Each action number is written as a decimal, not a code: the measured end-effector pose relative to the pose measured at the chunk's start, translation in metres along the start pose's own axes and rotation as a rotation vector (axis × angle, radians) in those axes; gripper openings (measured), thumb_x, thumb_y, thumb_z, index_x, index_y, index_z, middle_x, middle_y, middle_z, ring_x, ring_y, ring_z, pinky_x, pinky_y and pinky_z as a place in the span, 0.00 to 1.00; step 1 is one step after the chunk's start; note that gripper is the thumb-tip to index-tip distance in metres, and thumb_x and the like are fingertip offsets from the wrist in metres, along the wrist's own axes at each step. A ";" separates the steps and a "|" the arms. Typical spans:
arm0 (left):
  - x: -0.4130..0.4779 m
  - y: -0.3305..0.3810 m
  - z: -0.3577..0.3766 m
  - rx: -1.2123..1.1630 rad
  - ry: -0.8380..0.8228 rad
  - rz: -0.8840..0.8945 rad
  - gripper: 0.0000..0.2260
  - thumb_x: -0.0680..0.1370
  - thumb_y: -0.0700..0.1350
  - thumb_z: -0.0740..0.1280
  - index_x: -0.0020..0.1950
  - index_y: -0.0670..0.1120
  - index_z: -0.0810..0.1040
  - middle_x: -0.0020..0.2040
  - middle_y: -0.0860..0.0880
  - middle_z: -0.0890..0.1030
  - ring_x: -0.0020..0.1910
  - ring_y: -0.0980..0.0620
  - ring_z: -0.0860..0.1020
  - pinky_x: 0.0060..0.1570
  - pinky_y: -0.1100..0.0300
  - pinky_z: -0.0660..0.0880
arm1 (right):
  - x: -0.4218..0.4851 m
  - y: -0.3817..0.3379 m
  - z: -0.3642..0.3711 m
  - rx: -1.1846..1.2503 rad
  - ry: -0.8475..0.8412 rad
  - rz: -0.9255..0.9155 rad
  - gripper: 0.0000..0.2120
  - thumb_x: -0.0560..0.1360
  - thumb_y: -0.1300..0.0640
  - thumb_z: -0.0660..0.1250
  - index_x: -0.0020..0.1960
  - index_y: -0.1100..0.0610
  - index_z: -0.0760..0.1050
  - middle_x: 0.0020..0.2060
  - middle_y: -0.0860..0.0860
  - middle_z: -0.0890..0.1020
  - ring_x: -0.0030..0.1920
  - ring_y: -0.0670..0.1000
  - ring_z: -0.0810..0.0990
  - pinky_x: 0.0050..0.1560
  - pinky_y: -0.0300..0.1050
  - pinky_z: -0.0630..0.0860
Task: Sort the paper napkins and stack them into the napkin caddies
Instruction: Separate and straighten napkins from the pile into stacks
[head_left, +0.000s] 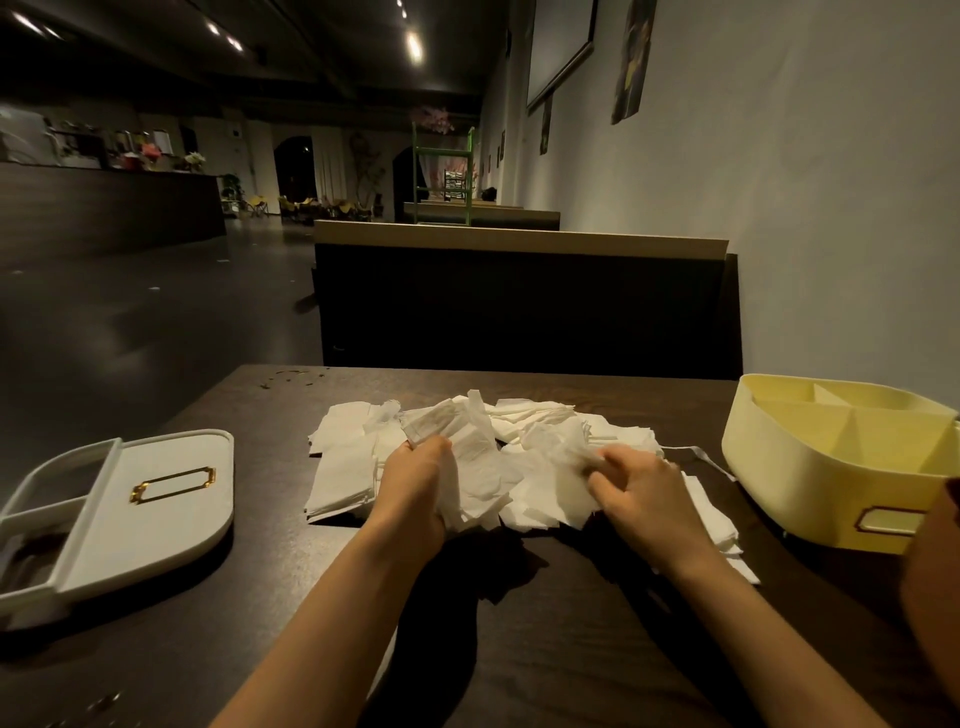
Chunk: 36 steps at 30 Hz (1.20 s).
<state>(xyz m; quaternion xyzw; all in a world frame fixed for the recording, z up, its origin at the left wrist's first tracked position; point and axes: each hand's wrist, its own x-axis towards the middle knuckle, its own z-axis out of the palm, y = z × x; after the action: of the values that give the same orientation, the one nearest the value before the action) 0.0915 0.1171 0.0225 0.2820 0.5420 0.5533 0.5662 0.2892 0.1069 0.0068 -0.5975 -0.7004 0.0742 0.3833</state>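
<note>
A loose heap of white paper napkins (524, 431) covers the middle of the dark table (270, 613). My left hand (415, 480) grips a crumpled napkin (467, 452) and lifts it off the heap. My right hand (641, 491) pinches another wrinkled napkin (561, 441) at the heap's right side. A flatter pile of napkins (343, 478) lies left of my left hand. A white caddy (156, 504) with a gold label frame lies at the table's left. A yellow caddy (810, 467) with inner dividers stands at the right.
A dark booth backrest (519, 306) rises behind the table's far edge. The pale wall (779, 182) runs along the right. A brown object (935, 587) shows at the right edge. Small crumbs (291, 375) lie at the table's far left corner.
</note>
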 end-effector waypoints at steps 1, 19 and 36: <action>0.001 -0.001 -0.002 -0.008 -0.009 0.018 0.07 0.78 0.37 0.60 0.55 0.40 0.71 0.42 0.46 0.72 0.39 0.50 0.72 0.33 0.58 0.71 | 0.000 -0.003 -0.006 0.135 0.034 0.057 0.05 0.75 0.61 0.64 0.45 0.59 0.79 0.39 0.53 0.81 0.41 0.50 0.78 0.40 0.44 0.75; -0.004 -0.004 0.000 0.035 -0.160 0.082 0.04 0.80 0.39 0.59 0.46 0.43 0.72 0.39 0.47 0.74 0.36 0.51 0.74 0.35 0.57 0.72 | 0.003 0.008 -0.021 0.659 -0.210 0.521 0.14 0.71 0.66 0.69 0.57 0.61 0.76 0.48 0.56 0.81 0.45 0.55 0.82 0.38 0.45 0.80; -0.023 -0.018 0.013 0.097 -0.639 -0.288 0.29 0.72 0.63 0.64 0.67 0.47 0.68 0.56 0.41 0.77 0.50 0.43 0.79 0.39 0.54 0.79 | -0.001 -0.016 -0.026 0.992 -0.352 0.416 0.18 0.63 0.66 0.72 0.52 0.60 0.75 0.48 0.58 0.82 0.49 0.59 0.81 0.39 0.47 0.81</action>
<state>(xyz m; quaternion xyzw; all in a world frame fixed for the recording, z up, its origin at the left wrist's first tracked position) 0.1136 0.0953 0.0163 0.3882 0.3974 0.3251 0.7653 0.2927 0.0921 0.0330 -0.4497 -0.5024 0.5670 0.4731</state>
